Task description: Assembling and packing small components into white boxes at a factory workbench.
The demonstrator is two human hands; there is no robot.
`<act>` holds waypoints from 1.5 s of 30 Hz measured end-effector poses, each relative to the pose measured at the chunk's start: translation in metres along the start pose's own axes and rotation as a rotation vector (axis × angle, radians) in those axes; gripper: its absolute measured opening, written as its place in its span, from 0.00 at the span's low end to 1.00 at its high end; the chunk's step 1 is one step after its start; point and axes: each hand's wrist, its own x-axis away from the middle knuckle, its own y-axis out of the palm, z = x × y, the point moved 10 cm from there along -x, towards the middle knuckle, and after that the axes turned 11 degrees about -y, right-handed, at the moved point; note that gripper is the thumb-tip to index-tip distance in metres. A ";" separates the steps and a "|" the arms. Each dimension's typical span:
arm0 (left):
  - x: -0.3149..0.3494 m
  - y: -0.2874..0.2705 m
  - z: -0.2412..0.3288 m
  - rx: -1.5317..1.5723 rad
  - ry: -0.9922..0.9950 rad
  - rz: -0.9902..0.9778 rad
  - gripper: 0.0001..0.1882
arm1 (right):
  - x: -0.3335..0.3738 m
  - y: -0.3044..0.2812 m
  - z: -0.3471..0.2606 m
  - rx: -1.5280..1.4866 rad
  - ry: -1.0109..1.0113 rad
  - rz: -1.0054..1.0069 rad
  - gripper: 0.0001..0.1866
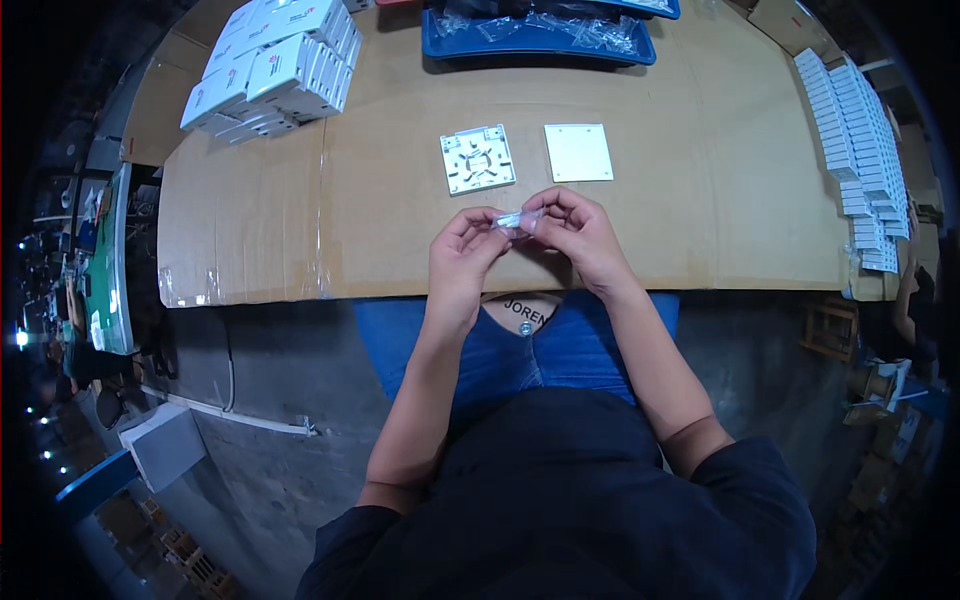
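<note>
Between my two hands, just above the near edge of the table, is a small clear plastic bag (511, 221) with something whitish inside that is too small to make out. The fingers of my left hand (464, 258) pinch its left end. My right hand (585, 238) grips the other end between thumb and fingers. Just beyond my hands lies a square white plastic box base (464, 181), its inside with clips and posts facing up. To its right, and apart from it, a flat square white cover (578, 153) lies on the cardboard.
Cardboard (390, 110) covers the table. Stacked white boxes (290, 75) stand at the far left, and more white stacks (862, 150) line the right side. A blue tray (535, 42) at the back holds several small clear bags.
</note>
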 end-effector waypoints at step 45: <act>-0.016 0.021 0.123 -0.855 0.553 0.010 0.19 | -0.086 0.017 -0.042 0.426 -0.238 -0.164 0.11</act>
